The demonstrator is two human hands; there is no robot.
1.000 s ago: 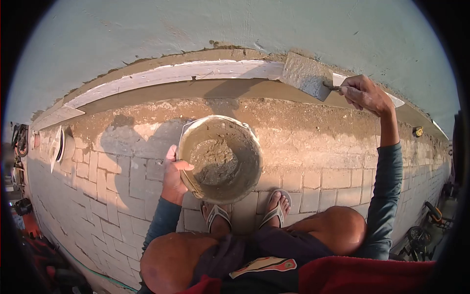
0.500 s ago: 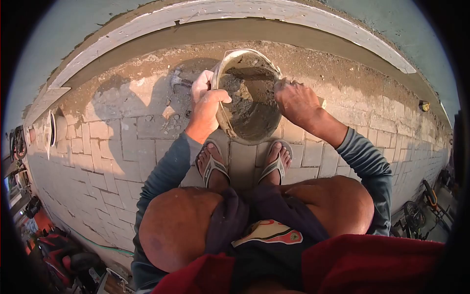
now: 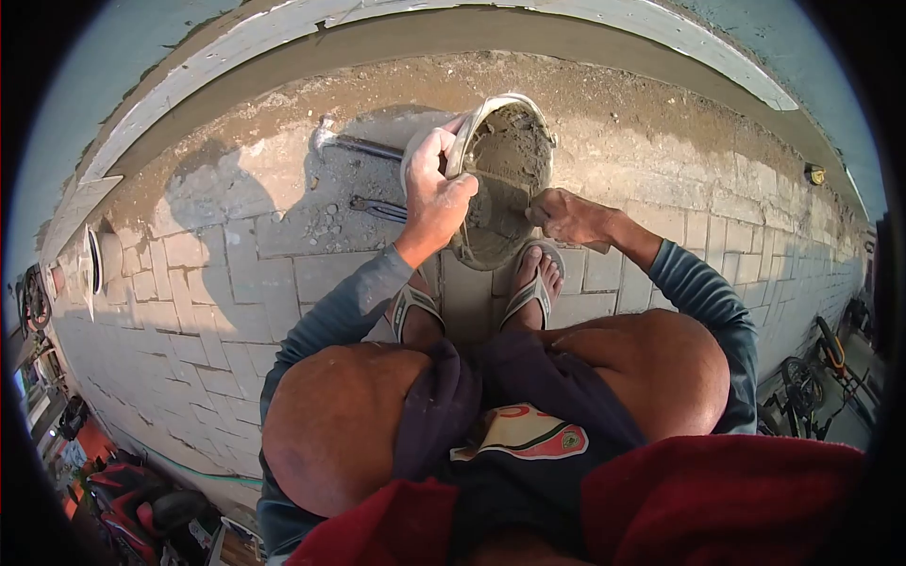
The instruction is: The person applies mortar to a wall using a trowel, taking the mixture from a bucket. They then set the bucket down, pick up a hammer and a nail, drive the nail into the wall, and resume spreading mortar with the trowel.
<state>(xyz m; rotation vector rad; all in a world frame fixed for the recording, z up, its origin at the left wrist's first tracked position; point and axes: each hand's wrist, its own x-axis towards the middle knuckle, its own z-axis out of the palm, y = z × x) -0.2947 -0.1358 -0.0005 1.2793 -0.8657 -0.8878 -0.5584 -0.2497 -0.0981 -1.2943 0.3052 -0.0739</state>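
Observation:
I am squatting over a round mortar pan [image 3: 477, 118] that is tipped on its side toward me, with grey mortar [image 3: 514, 151] inside. My left hand [image 3: 436, 193] grips the pan's near rim and holds it tilted. My right hand [image 3: 569, 217] is closed at the pan's lower right edge, its fingers wrapped round a trowel that is almost wholly hidden behind the hand and the mortar. Both hands sit just beyond my feet in flip-flops [image 3: 533, 283].
A hammer [image 3: 344, 143] and a dark hand tool [image 3: 377, 208] lie on the paving left of the pan. A white-edged ledge [image 3: 283, 33] runs along the wall base. A small yellow object [image 3: 813, 174] sits far right, bicycles [image 3: 802, 387] beyond.
My right hand came down from the wall ledge with the trowel into the pan. The left hand tipped the pan further toward me, and the view dropped toward the ground.

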